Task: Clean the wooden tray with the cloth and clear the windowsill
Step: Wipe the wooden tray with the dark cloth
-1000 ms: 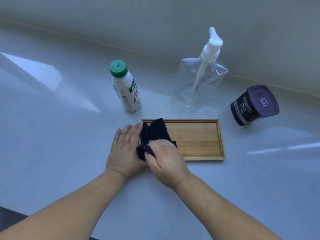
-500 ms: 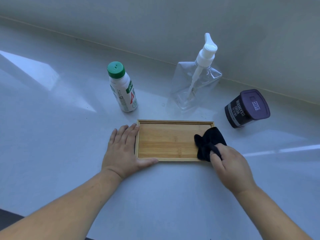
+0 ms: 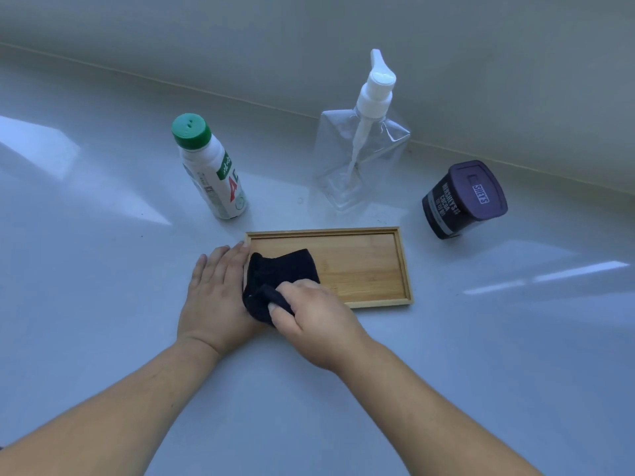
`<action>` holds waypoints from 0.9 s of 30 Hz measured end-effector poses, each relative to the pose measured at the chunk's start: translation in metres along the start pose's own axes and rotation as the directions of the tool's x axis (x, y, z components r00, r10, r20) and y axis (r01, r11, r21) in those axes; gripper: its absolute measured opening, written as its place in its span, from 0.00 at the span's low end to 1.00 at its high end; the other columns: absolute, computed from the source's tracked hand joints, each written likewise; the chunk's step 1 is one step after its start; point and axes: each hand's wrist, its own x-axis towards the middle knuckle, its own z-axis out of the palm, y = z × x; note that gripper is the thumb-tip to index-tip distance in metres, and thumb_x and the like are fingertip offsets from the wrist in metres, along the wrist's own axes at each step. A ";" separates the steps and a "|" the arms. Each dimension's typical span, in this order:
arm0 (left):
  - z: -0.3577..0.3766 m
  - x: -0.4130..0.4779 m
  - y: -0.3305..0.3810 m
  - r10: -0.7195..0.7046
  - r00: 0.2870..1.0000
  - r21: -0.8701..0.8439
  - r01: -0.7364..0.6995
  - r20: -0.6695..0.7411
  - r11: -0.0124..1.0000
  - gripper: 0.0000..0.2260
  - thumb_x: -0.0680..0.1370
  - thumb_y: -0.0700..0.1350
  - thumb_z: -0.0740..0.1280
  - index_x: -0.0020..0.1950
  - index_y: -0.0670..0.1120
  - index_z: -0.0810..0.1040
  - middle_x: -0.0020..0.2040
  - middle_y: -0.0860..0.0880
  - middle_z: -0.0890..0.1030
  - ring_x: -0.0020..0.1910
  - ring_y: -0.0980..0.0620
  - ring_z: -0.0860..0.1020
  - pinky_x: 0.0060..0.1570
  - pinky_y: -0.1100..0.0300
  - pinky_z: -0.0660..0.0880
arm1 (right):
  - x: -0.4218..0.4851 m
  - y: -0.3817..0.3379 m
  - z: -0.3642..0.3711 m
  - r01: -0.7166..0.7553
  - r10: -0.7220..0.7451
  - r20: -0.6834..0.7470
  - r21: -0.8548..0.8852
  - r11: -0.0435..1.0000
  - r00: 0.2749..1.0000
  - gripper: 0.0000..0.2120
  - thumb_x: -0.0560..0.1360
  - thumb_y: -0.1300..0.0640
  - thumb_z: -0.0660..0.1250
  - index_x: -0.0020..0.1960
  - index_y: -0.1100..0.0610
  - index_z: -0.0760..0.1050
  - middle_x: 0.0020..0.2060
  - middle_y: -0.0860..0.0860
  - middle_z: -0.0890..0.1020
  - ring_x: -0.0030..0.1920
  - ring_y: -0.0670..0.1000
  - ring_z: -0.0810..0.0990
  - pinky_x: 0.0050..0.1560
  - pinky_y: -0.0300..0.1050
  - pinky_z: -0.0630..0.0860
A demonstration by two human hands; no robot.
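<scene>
A shallow rectangular wooden tray (image 3: pixel 364 269) lies flat on the white windowsill (image 3: pixel 103 269), its long side facing me. A dark navy cloth (image 3: pixel 280 273) covers the tray's left end. My right hand (image 3: pixel 316 321) is closed on the cloth's near edge and presses it down. My left hand (image 3: pixel 214 297) lies flat, palm down, on the sill against the tray's left end, fingers spread, with the cloth partly overlapping its thumb side.
Behind the tray stand a white bottle with a green cap (image 3: pixel 213 173), a clear pump dispenser (image 3: pixel 360 146) and, to the right, a dark cocoa tub with a purple lid (image 3: pixel 464 201). A wall (image 3: pixel 343 36) runs along the back.
My right hand has swept the cloth from the tray's right end back to its left end. My left hand has stayed against the tray's left side.
</scene>
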 end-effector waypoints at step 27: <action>0.002 0.001 0.002 -0.006 0.999 0.012 0.007 -0.045 1.000 0.48 0.67 0.72 0.64 0.80 0.44 0.64 0.78 0.46 0.70 0.79 0.46 0.61 0.80 0.44 0.50 | 0.002 0.016 -0.001 0.050 -0.059 -0.105 -0.083 0.995 0.993 0.16 0.81 0.48 0.61 0.59 0.58 0.79 0.57 0.56 0.84 0.60 0.57 0.78 0.60 0.53 0.73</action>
